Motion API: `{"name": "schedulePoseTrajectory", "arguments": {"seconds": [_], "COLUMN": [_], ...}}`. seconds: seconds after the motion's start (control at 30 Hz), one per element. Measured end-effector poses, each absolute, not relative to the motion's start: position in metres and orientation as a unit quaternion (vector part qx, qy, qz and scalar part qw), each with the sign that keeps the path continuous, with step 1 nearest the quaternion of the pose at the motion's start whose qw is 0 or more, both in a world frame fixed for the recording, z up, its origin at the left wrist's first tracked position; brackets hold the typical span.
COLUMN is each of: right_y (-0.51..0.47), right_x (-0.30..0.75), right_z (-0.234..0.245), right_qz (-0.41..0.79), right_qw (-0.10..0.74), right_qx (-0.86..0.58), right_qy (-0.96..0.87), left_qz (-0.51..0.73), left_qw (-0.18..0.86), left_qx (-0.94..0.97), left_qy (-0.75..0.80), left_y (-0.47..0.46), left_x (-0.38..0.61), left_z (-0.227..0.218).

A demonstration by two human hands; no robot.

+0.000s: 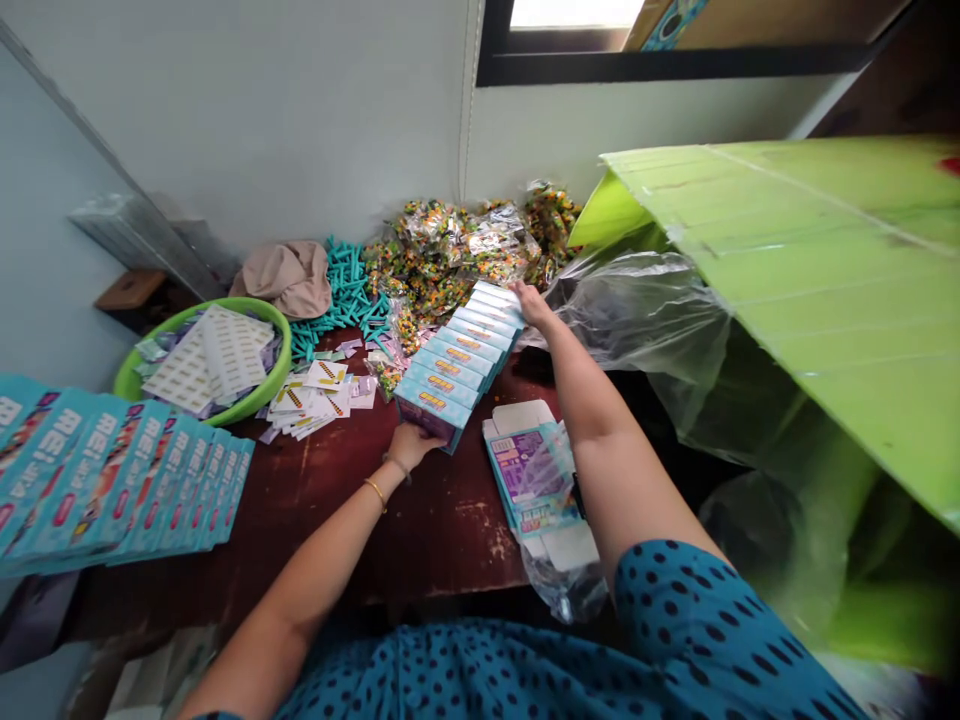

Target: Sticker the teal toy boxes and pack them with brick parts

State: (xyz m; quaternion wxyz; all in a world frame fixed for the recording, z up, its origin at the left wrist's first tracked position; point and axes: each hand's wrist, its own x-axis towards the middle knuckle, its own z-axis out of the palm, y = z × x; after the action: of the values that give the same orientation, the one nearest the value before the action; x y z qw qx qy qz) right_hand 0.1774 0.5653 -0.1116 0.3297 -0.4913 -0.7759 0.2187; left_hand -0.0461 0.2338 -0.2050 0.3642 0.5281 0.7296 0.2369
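Observation:
A slanting row of several light-blue printed boxes (459, 350) is held between my two hands above the dark red table. My left hand (412, 447) grips the near end of the row, its fingers partly hidden under the lowest box. At the far end, my right hand (530, 305) presses against the last boxes. Under my right forearm lies a stack of flattened boxes (525, 465), blue and purple, partly in clear plastic.
At left stands a row of larger blue boxes (127, 480). Behind it, a green basin (281, 375) holds sticker sheets. Teal sticks (349, 285), bags of colourful small pieces (450, 250) and loose stickers (319, 395) lie along the wall. A big green sheet-covered carton (810, 270) blocks the right.

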Motion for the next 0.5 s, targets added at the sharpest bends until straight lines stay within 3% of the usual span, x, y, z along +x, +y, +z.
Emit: {"name": "schedulePoseTrajectory", "arguments": {"seconds": [0.13, 0.23, 0.37, 0.5], "right_y": [0.562, 0.505, 0.373, 0.309], "right_x": [0.187, 0.187, 0.162, 0.129], "right_z": [-0.1, -0.103, -0.112, -0.112], "right_qz": [0.198, 0.188, 0.18, 0.14], "right_qw": [0.384, 0.417, 0.295, 0.222], "right_qx": [-0.543, -0.511, -0.348, -0.393], "right_qy": [-0.72, -0.728, -0.872, -0.881], "left_qz": [0.234, 0.232, 0.238, 0.242], "left_qw": [0.359, 0.361, 0.372, 0.374], "left_qx": [0.538, 0.532, 0.521, 0.52], "left_qy": [0.726, 0.73, 0.731, 0.729], "left_y": [0.244, 0.242, 0.239, 0.238], "left_x": [-0.034, -0.031, -0.03, -0.03], "left_z": [-0.204, -0.207, -0.211, -0.211]}}
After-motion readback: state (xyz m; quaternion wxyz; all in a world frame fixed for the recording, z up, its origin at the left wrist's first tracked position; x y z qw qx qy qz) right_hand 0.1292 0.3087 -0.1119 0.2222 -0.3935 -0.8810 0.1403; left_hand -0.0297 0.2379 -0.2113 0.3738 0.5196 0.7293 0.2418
